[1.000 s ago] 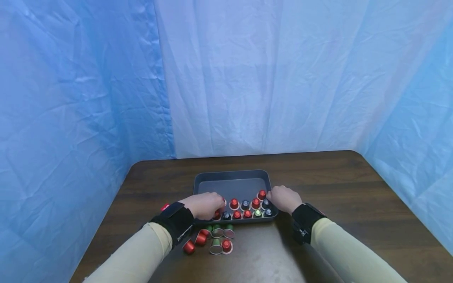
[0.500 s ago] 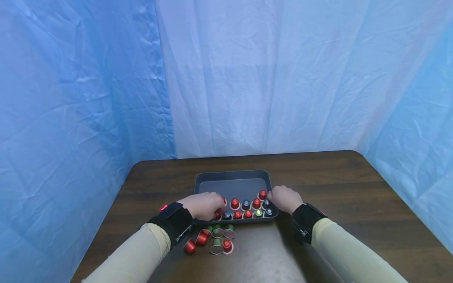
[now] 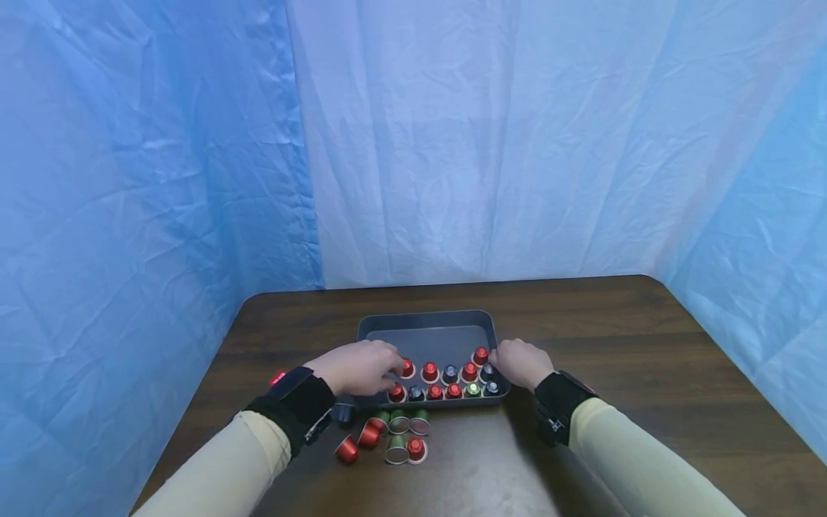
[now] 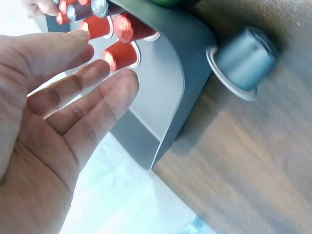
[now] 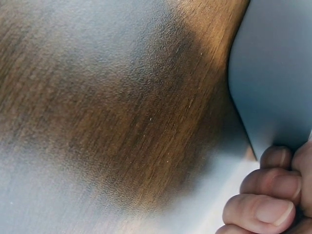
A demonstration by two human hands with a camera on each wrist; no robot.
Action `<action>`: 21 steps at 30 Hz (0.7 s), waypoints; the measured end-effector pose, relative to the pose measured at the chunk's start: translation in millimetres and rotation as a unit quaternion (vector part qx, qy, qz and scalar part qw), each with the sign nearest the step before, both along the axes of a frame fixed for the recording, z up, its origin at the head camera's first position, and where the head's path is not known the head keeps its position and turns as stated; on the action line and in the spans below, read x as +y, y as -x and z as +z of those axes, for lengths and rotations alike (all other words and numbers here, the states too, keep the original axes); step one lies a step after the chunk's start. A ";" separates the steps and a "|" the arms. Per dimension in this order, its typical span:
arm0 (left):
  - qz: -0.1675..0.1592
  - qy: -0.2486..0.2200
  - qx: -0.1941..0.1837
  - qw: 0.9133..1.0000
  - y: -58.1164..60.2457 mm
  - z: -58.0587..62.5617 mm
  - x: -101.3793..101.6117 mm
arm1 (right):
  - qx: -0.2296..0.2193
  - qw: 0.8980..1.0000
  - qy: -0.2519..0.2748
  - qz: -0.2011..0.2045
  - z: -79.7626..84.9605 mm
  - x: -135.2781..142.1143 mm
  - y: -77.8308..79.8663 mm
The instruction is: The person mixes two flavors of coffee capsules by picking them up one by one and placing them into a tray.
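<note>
A dark grey tray holds upright coffee capsules in uneven rows along its near side: red, dark blue and one light green. My left hand hovers over the tray's left side, fingers spread and slightly bent, holding nothing. Close to its fingertips stands a red capsule; in the left wrist view this red capsule is upright on the tray floor. My right hand grips the tray's right rim. In the right wrist view, its curled fingers lie against the tray's outer wall; the thumb is mostly hidden.
On the wooden table, before the tray, lie several green capsules and red capsules. A dark blue capsule lies tilted near the tray's front left corner. Blue-white sheets hang behind and at the sides.
My left hand has let go of the red capsule and drawn back left and up, its fingers opening. The dark blue capsule on the table has come into view. My right hand stays on the rim.
</note>
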State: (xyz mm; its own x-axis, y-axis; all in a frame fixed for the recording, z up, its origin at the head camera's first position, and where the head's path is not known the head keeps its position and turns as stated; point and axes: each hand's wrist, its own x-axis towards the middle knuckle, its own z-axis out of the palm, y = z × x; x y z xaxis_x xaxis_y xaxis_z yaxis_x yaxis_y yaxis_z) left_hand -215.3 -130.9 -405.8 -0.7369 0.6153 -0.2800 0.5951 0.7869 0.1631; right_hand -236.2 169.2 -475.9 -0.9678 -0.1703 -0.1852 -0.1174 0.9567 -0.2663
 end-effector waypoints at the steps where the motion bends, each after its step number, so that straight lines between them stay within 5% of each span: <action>1: 0.000 -0.003 0.003 1.000 -0.6 1.7 -2.1 | 0.000 1.000 0.001 0.001 0.2 0.0 -0.1; 21: 0.015 -0.006 0.040 0.999 -22.6 14.9 -47.0 | -0.009 1.000 -0.007 -0.002 1.1 1.4 3.2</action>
